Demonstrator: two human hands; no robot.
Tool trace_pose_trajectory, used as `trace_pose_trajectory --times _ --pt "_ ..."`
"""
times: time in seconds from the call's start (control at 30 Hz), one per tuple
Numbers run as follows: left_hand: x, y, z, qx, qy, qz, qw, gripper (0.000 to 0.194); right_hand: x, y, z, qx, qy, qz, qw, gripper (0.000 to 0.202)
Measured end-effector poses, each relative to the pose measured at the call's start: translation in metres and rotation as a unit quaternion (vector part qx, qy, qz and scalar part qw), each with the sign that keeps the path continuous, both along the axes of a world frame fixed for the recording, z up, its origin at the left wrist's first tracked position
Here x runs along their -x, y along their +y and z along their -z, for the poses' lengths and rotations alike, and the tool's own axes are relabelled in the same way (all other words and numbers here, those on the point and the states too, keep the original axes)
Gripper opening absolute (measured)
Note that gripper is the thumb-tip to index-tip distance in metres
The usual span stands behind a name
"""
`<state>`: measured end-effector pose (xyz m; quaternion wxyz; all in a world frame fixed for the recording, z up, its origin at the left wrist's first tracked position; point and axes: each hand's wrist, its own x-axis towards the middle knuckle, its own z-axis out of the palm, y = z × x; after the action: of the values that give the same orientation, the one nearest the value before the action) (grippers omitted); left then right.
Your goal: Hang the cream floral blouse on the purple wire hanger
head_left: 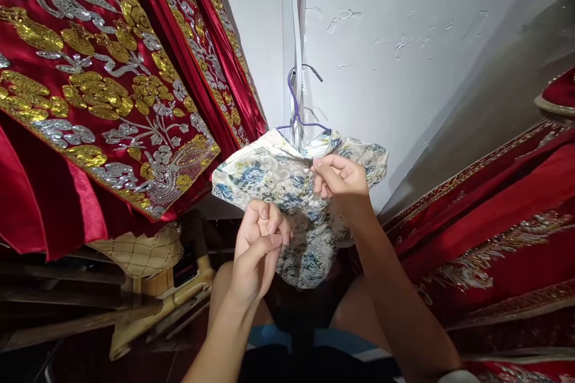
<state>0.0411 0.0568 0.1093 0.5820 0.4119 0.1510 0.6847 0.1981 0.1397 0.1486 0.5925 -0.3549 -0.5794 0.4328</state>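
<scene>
A white floral garment (287,176) with blue and yellow flowers hangs from a purple hanger (296,116) on the wall. My right hand (339,176) is at the front opening just below the collar, thumb and forefinger pinched on the garment's edge. Lower and to the left, my left hand (260,245) is raised in front of the garment with its fingers curled and thumb pressed to the forefinger. Whatever lies between those fingertips is too small to make out.
Red cloths with gold and silver embroidery (103,96) hang at the left. More red embroidered fabric (503,239) is at the right. A wooden chair (166,305) stands at the lower left, before a white wall (381,60).
</scene>
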Motion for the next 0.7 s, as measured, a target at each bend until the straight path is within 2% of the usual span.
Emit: trace_pose_trajectory --times 0.1,0.33,0.7 --pt "-0.008 -0.002 -0.008 -0.014 -0.025 0.023 0.999 0.032 0.000 -0.001 0.003 0.014 -0.006 -0.002 1.000 0.029" --pt "-0.019 0.004 -0.015 -0.033 -0.040 0.018 0.999 0.034 -0.001 -0.009 0.004 0.030 -0.030 0.007 0.999 0.028" --pt "-0.021 0.011 -0.012 -0.046 -0.024 -0.010 0.999 0.028 0.006 -0.009 0.011 0.038 -0.014 0.005 0.999 0.024"
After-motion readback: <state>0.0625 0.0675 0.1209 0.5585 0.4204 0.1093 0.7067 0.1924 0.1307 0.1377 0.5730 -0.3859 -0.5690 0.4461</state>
